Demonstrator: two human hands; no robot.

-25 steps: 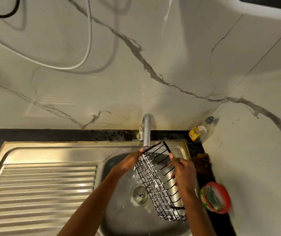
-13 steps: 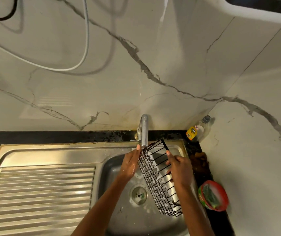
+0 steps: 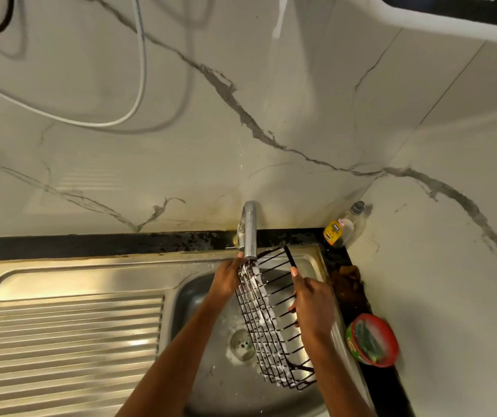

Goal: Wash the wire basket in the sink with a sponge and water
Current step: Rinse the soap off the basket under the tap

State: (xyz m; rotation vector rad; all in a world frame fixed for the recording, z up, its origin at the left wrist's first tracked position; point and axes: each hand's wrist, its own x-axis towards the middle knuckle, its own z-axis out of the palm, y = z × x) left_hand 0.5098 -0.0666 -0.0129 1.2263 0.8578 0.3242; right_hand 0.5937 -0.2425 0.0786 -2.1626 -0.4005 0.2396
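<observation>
A black wire basket point(image 3: 274, 314), streaked with white foam, is held tilted over the steel sink bowl point(image 3: 208, 299), its far end right under the tap spout point(image 3: 250, 233). My right hand point(image 3: 313, 305) grips the basket's right rim, thumb along a wire. My left hand point(image 3: 226, 278) is against the basket's left side near the spout; its fingertips are hidden behind the wires. Foam lies around the drain point(image 3: 241, 344). A green sponge point(image 3: 367, 338) lies in a red tub point(image 3: 390, 341) on the dark counter at the right.
The ribbed steel drainboard point(image 3: 66, 341) stretches to the left of the bowl. A dish-soap bottle point(image 3: 339, 230) stands in the back right corner. A brown cloth or scrubber point(image 3: 348, 284) lies on the counter strip. A marble-patterned wall rises close behind and to the right.
Both hands have lifted the basket's far end up under the tap spout. My left hand has slid along the basket's left side toward the spout.
</observation>
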